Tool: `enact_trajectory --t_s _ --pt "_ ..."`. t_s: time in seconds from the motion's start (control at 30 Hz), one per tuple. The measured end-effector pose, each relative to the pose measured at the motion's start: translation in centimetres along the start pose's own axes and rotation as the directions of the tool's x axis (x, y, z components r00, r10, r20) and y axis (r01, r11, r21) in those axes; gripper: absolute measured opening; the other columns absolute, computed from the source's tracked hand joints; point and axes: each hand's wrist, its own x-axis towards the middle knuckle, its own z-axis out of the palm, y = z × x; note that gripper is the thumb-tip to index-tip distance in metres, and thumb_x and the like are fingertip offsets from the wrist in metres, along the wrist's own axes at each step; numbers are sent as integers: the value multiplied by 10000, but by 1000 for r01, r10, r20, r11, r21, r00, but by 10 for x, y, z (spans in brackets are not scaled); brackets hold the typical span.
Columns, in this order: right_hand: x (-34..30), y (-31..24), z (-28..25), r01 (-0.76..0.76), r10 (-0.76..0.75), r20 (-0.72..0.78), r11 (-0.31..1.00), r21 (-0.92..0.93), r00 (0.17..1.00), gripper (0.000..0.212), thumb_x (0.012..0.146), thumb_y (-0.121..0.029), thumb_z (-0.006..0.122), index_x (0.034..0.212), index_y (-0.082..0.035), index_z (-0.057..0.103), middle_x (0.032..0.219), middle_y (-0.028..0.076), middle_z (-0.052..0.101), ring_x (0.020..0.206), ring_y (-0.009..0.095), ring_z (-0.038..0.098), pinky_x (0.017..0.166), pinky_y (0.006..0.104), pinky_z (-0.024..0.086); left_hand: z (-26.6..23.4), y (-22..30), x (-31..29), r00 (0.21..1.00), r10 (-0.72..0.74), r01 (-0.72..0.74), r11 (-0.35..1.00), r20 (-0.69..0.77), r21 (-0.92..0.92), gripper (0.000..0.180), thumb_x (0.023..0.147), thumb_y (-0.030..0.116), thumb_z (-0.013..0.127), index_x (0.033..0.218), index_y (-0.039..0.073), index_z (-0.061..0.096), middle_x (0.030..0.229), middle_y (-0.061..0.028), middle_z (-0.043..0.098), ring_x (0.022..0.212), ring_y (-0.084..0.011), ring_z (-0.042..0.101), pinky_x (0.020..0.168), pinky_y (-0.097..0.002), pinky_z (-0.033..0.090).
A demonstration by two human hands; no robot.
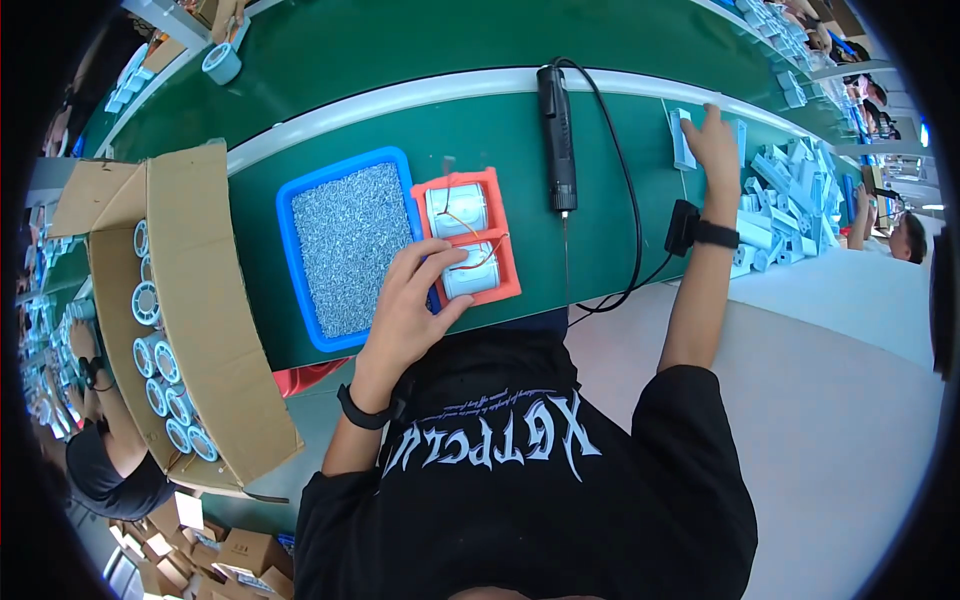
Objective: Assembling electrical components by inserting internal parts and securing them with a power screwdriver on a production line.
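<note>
An orange-red two-slot holder (507,262) lies on the green bench, with an upper pale-blue cylindrical housing (457,208) and a lower pale-blue cylindrical housing (470,272) in it. Thin red and brown wires loop over both. My left hand (410,300) grips the lower housing, fingers on its upper side and thumb on its lower side. Further right, my right hand (713,150) reaches to the bench's far side, fingers apart. Its thumb is beside a pale-blue channel-shaped part (683,140), and another pale piece (741,140) shows past the hand. Whether it touches either, I cannot tell.
A blue tray (287,235) of small metal screws stands left of the holder. A black electric screwdriver (557,140) with a cable hangs point-down between my hands. Pale-blue parts (790,200) are heaped at right. A cardboard box (205,300) of round housings stands left. Other people work nearby.
</note>
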Motion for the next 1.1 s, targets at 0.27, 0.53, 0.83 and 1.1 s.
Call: enact_trajectory --t_s 0.27,0.53,0.83,1.1 --pt "-4 6 26 -74 -7 291 961 267 957 543 764 -316 695 1168 -1 516 1002 215 635 887 381 638 764 433 519 -5 -6 -3 999 40 -40 999 -9 -21 469 635 87 792 1066 73 610 1099 -96 555 1037 -303 526 890 -389 442" --pt "-123 -117 -65 -179 -497 39 -237 955 867 409 873 -273 590 1169 -23 462 761 64 488 652 156 493 592 290 414 -21 -9 36 981 17 33 967 -192 253 395 696 94 744 1067 76 608 1068 -96 550 972 -300 524 837 -381 450" --pt "-155 -148 -41 -449 -573 111 -493 745 812 429 979 -358 411 1246 -22 420 980 127 537 919 219 510 821 349 411 -13 7 65 983 -181 181 981 12 -69 151 767 27 679 917 26 672 890 -73 622 802 -214 583 695 -304 470" --pt "-155 -161 -36 -218 -563 -30 -367 904 826 455 956 -307 515 1295 -42 368 1213 199 542 1107 266 544 940 398 436 -10 -6 68 982 -64 28 980 -179 -199 86 796 15 650 878 0 669 741 -111 624 654 -232 608 570 -318 475"
